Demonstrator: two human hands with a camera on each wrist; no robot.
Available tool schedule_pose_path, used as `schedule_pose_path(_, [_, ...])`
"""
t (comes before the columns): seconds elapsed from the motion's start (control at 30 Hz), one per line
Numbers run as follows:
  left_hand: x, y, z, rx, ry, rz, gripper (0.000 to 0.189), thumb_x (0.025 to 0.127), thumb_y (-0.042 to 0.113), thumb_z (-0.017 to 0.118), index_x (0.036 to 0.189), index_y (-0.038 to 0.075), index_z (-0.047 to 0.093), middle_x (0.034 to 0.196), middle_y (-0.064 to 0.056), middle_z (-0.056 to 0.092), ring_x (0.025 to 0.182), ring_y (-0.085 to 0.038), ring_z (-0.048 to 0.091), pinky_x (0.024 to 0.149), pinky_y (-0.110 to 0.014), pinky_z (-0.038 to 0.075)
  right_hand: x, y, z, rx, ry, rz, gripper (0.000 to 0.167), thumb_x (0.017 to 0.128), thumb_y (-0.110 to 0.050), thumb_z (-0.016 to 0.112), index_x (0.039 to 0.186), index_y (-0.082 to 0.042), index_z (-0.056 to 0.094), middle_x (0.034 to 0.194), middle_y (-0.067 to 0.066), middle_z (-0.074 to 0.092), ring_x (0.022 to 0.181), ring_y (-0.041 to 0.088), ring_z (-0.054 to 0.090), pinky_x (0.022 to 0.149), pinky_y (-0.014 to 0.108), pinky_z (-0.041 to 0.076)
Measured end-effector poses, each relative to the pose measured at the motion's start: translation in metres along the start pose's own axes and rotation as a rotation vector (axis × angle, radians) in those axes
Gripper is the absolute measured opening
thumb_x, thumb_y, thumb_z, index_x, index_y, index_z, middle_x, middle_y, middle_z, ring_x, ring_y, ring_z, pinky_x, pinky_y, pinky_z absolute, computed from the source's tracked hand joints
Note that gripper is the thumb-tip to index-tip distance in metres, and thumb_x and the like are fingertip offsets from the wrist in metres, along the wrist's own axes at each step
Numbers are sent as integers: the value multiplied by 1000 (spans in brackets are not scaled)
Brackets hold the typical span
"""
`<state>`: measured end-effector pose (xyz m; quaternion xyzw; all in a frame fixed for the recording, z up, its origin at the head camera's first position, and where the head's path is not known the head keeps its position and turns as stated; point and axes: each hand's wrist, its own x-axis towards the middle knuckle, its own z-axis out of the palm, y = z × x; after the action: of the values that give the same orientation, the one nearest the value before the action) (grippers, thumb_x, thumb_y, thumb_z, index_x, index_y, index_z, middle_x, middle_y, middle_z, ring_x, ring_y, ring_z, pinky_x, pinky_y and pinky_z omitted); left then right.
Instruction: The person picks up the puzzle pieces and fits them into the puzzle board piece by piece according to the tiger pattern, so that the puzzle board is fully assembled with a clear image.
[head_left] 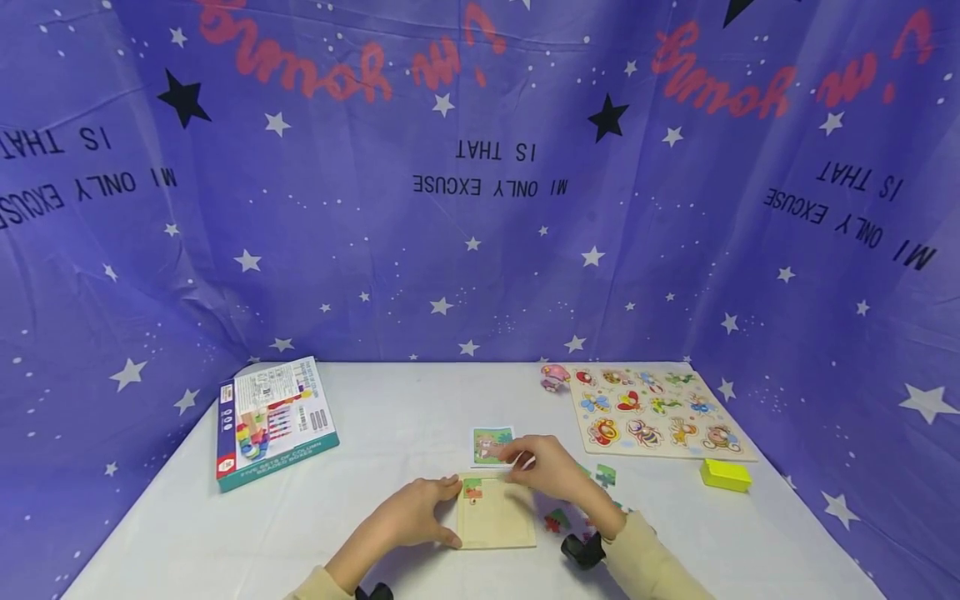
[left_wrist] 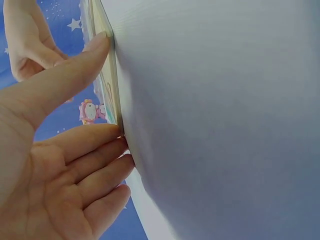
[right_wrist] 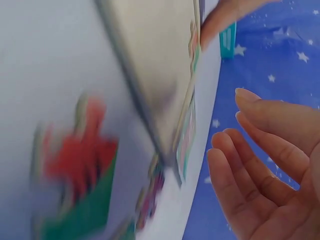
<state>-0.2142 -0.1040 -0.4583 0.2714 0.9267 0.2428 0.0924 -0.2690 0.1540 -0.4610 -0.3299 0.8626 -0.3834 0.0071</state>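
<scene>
A square wooden puzzle tray (head_left: pixel 498 523) lies on the white table, with a small green-and-red jigsaw piece (head_left: pixel 472 487) in its far left corner. My left hand (head_left: pixel 416 510) touches the tray's left side, thumb near the front corner and fingertips farther back; the left wrist view shows these fingers (left_wrist: pixel 102 172) nearly straight along the edge. Over the tray's far right corner hovers my right hand (head_left: pixel 551 468), nothing between its thumb and loosely bent fingers (right_wrist: pixel 235 175). It partly covers a picture card (head_left: pixel 487 437) behind the tray. Loose jigsaw pieces (head_left: pixel 556 521) lie right of the tray, partly under the right forearm.
At the back right lies a wooden board with insect pictures (head_left: pixel 663 414), a pink figurine (head_left: pixel 555 377) by its left corner. A yellow block (head_left: pixel 726 475) sits in front of that board. A boxed toy set (head_left: pixel 277 421) stands at the left. Starry purple cloth surrounds the table.
</scene>
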Motion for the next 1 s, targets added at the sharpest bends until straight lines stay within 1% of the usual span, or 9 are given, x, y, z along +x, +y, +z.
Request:
schedule_pose_path(0.17, [0, 0, 0, 1, 2, -4, 83, 65, 40, 84, 131, -1, 56, 138, -15, 52, 124, -40, 50, 104, -53, 38, -15, 9, -19, -29, 17, 25, 21, 82, -4, 75, 103, -2, 70, 98, 11, 70, 80, 11, 64, 68, 24, 55])
schedule_pose_path(0.33, [1, 0, 0, -7, 1, -4, 83, 65, 40, 85, 131, -1, 57, 139, -15, 52, 124, -40, 50, 104, -53, 38, -30, 22, -34, -73, 33, 26, 21, 83, -4, 75, 103, -3, 70, 98, 9, 70, 79, 11, 64, 68, 25, 56])
schedule_pose_path(0.43, [1, 0, 0, -10, 2, -4, 82, 65, 40, 85, 131, -1, 57, 138, -14, 53, 124, -41, 50, 104, -53, 38, -37, 30, -40, -107, 28, 42, 20, 83, -5, 74, 103, -5, 70, 97, 7, 70, 79, 11, 64, 68, 25, 56])
schedule_pose_path(0.57, [0, 0, 0, -5, 3, -3, 82, 65, 40, 85, 131, -1, 57, 138, -14, 53, 124, -40, 50, 103, -53, 39, -47, 39, -49, -126, 10, 69, 21, 83, -5, 75, 103, -5, 70, 96, 6, 70, 80, 12, 64, 69, 26, 55])
schedule_pose_path(0.77, [-1, 0, 0, -4, 8, 0, 82, 65, 40, 85, 130, -1, 57, 138, -14, 53, 124, -40, 50, 104, -53, 39, -55, 48, -60, -163, 11, 75, 24, 80, -4, 77, 102, -3, 70, 92, 5, 70, 78, 15, 63, 67, 26, 54])
schedule_pose_path(0.87, [-1, 0, 0, 0, 11, -3, 83, 64, 41, 84, 131, -1, 57, 138, -14, 53, 123, -41, 50, 103, -53, 39, -58, 49, -63, -198, 20, 119, 26, 78, -7, 80, 101, -4, 70, 90, 3, 68, 77, 15, 62, 65, 26, 53])
schedule_pose_path(1.0, [-1, 0, 0, -5, 11, -3, 83, 64, 40, 85, 131, -1, 57, 138, -14, 53, 123, -41, 50, 103, -53, 39, -59, 50, -64, -231, 11, 208, 28, 76, -12, 82, 100, -6, 70, 86, 0, 66, 72, 11, 57, 62, 25, 49])
